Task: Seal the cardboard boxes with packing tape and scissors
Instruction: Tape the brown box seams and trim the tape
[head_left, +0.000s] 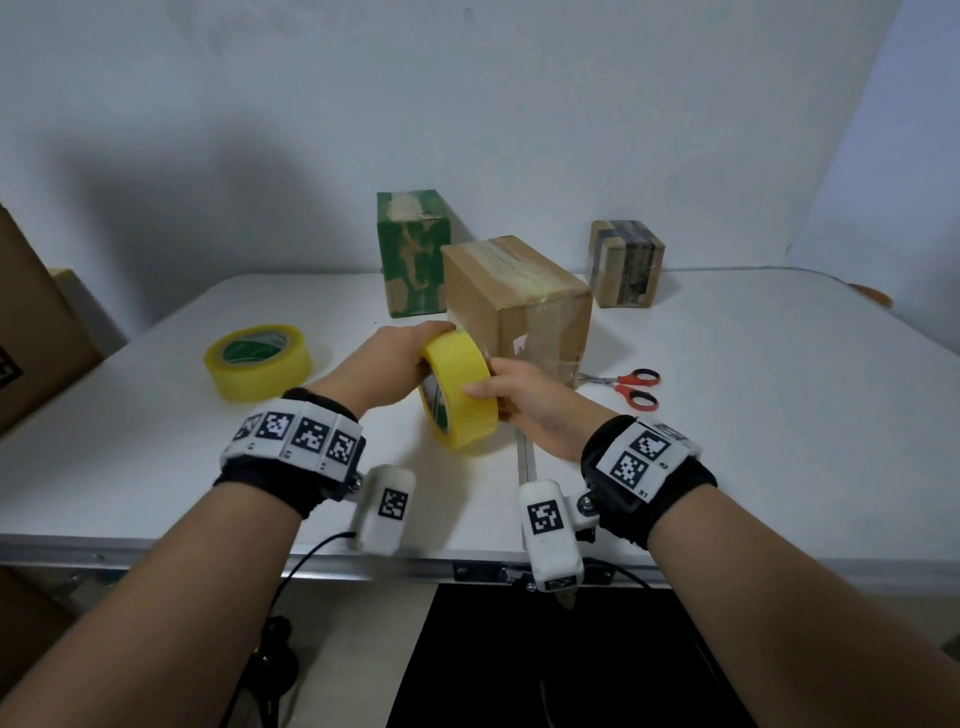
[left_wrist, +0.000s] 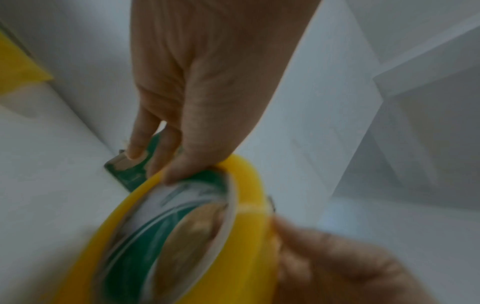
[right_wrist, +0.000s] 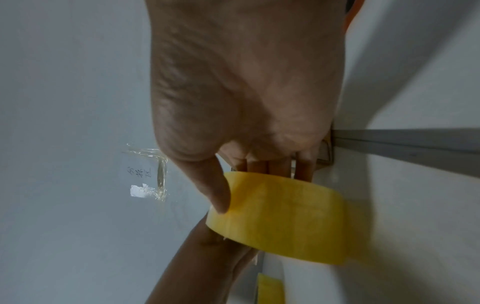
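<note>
A yellow tape roll (head_left: 460, 389) with a green core is held upright in front of the brown cardboard box (head_left: 519, 306). My left hand (head_left: 400, 358) grips the roll's far rim, fingers curled over its top. My right hand (head_left: 519, 400) holds the roll's outer band, thumb on the near side and fingers behind. The left wrist view shows the roll (left_wrist: 241, 236) blurred below the left hand (left_wrist: 202, 115). In the right wrist view the right hand (right_wrist: 244, 127) has its thumb pressed on the roll (right_wrist: 280, 218). Red-handled scissors (head_left: 631, 387) lie right of the box.
A second yellow tape roll (head_left: 257, 361) lies flat at the left on the white table (head_left: 779, 415). A green box (head_left: 413, 254) and a small taped box (head_left: 626, 265) stand near the wall. A large carton (head_left: 31, 322) sits at the left edge.
</note>
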